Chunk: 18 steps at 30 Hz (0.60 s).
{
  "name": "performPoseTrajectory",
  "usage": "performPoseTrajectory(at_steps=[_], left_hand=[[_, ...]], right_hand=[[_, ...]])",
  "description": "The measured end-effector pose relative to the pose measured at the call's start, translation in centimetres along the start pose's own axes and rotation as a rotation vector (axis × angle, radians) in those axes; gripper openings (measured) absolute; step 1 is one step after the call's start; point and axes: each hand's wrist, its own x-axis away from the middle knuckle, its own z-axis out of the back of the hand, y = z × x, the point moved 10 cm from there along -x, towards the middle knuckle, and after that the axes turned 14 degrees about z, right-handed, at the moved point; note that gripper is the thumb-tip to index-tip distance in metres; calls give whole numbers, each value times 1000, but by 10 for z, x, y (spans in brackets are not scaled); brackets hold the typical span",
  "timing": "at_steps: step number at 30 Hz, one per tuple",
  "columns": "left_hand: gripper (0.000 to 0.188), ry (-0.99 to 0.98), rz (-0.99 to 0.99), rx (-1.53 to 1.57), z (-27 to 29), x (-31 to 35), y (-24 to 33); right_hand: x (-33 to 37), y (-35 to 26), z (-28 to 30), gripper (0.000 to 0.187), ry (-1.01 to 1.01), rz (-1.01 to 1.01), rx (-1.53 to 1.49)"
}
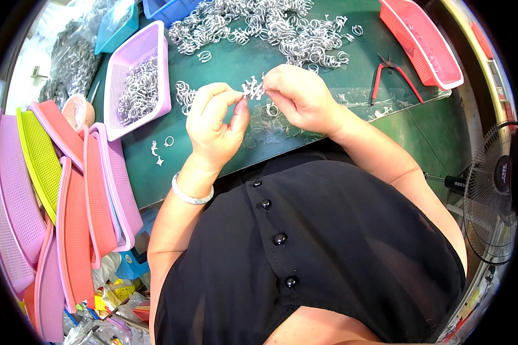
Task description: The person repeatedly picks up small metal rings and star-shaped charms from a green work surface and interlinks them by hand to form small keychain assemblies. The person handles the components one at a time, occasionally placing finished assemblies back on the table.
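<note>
Over the near edge of the table, both hands meet at a small silver metal piece with a branched, knobbly outline (pixel 252 88). My left hand (pixel 214 119) pinches its left side between thumb and forefinger. The fingertips of my right hand (pixel 303 99) are closed at its right side. Below it on the tabletop lies a single silver ring (pixel 273 109). A small cluster of silver rings (pixel 184 95) sits just left of my left hand. Past the hands spreads a large heap of silver open rings (pixel 259 26). Whether the held piece is also a ring, I cannot tell.
A lilac basket (pixel 166 86) of rings stands at the left, near loose silver bits (pixel 157 153). Red-handled pliers (pixel 379 80) and a pink-red basket (pixel 452 79) lie right. Stacked colourful baskets (pixel 75 218) crowd the left; a fan (pixel 489 195) stands right.
</note>
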Motion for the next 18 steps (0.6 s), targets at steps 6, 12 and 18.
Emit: performPoseTrajectory(at_steps=[6,12,18], left_hand=[[19,-11,-11,5,0,2,1],[17,-56,45,32,-7,3,-4],[9,-119,172,177,-15,3,-12]], right_hand=[[-3,-12,1,19,-35,79,88],[1,-3,0,16,-6,-32,-29],[15,21,-11,7,-50,-372,-247]])
